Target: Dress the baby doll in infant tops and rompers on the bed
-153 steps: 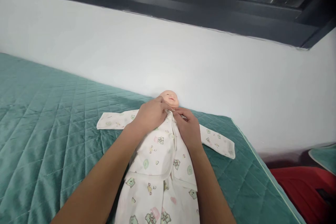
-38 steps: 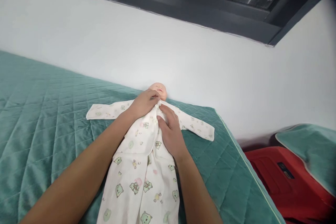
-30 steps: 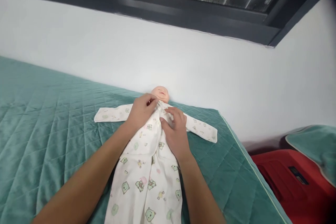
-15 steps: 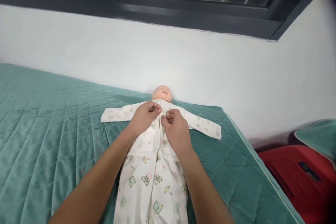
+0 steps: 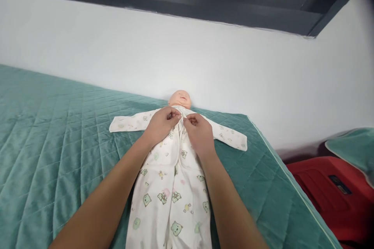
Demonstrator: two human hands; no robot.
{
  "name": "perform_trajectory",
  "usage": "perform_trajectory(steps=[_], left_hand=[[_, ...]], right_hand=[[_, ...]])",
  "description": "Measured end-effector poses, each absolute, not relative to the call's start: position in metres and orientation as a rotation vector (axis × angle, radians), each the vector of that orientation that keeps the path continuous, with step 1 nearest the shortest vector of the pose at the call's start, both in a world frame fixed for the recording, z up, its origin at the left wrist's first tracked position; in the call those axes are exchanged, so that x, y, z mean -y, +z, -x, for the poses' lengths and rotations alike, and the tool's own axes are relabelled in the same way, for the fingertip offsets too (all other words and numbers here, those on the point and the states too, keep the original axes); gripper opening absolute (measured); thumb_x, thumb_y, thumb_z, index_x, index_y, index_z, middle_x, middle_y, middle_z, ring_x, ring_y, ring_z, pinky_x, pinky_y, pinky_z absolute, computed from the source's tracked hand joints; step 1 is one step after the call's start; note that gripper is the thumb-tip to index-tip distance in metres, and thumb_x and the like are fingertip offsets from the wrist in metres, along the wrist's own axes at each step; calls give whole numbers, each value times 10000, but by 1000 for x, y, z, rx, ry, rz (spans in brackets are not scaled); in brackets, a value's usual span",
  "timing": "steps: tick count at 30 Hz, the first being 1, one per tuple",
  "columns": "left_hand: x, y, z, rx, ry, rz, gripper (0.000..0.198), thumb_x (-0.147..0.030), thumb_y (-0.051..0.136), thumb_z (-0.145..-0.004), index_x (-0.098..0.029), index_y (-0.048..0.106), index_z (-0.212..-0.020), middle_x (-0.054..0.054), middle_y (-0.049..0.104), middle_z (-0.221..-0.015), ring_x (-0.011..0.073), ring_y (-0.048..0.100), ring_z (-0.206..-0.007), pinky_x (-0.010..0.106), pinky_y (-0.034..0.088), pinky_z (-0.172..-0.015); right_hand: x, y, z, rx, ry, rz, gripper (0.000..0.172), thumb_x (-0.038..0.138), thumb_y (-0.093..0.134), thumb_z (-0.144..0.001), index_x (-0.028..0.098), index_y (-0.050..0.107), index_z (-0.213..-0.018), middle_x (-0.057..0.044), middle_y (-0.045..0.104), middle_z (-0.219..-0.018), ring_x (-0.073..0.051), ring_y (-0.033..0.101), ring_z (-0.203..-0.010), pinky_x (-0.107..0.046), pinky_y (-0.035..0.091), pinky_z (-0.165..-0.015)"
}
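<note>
A baby doll (image 5: 180, 99) lies on its back, dressed in a white long-sleeved romper (image 5: 163, 198) printed with green bears. Both sleeves stretch out to the sides. At the upper chest, just below the doll's chin, my left hand (image 5: 163, 122) pinches the left edge of the romper's front opening. Facing it, my right hand (image 5: 199, 130) pinches the other edge, its fingertips almost meeting those of the left. Below the hands the two front panels run down close together. Any fastener between the fingertips is too small to make out, and the hands cover part of the chest.
A green quilted bedspread (image 5: 58, 144) spreads under the doll. Behind it rises a white wall (image 5: 117, 50) with a dark window frame (image 5: 189, 0) above. To the right, beyond the bed's edge, sits a red suitcase-like object (image 5: 324, 190) with green cloth (image 5: 353, 148) near it.
My hands have come closer together at the romper's neckline and moved slightly upward on the chest. The camera view has tilted down a little.
</note>
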State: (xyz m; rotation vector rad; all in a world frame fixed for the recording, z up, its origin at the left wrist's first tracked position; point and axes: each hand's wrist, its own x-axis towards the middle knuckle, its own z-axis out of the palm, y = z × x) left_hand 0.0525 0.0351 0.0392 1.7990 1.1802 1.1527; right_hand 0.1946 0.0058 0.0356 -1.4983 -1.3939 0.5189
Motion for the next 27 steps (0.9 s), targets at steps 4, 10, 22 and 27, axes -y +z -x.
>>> perform_trajectory(steps=[4,10,22,27], left_hand=[[-34,41,-47,-1107,1092,-1683,130,-324,600,-821,-221,668,-864,-11,629,-765,138,551,-673,270,427,-630],[-38,38,-48,-1076,1137,-1585,140,-337,644,-790,-211,689,-829,19,705,-876,172,620,-781,289,462,-688],[-36,43,-45,-926,1090,-1508,100,-260,664,-758,-170,679,-799,13,669,-802,135,586,-755,262,424,-706],[-36,41,-51,-974,1179,-1584,147,-320,611,-816,-198,651,-886,-8,626,-807,127,563,-741,248,406,-666]], right_hand=[[-7,38,-199,1303,784,1331,198,363,605,-775,189,694,-812,-11,692,-788,-164,600,-721,-278,457,-679],[-5,37,-196,1223,863,1245,244,371,692,-747,184,712,-902,-29,710,-871,-175,633,-814,-290,487,-760],[-1,39,-196,1385,924,1381,378,344,727,-734,224,622,-1077,23,661,-793,-135,595,-733,-267,459,-708],[-1,36,-194,1435,834,1389,356,352,701,-753,236,605,-1076,25,649,-786,-138,589,-722,-276,465,-700]])
